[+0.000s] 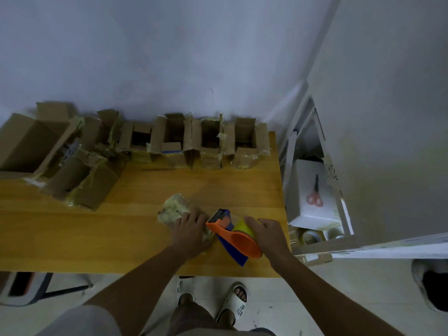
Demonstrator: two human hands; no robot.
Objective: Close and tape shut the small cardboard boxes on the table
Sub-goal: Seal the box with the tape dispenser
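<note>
A small cardboard box (pixel 173 208), wrapped in shiny tape, lies near the front right of the wooden table (pixel 135 226). My left hand (pixel 191 230) presses down on its near end with the fingers spread over it. My right hand (pixel 269 235) grips an orange and blue tape dispenser (pixel 232 235) with a yellow-green roll, its blade end touching the box next to my left fingers. Several small boxes (pixel 208 141) stand in a row at the back of the table with their flaps up.
A larger open carton (pixel 29 141) and taped boxes (pixel 82 180) lie at the back left. Right of the table stands a white shelf holding red scissors (pixel 315 194) and tape rolls (pixel 311 237). A stool (pixel 24 287) stands under the left front edge.
</note>
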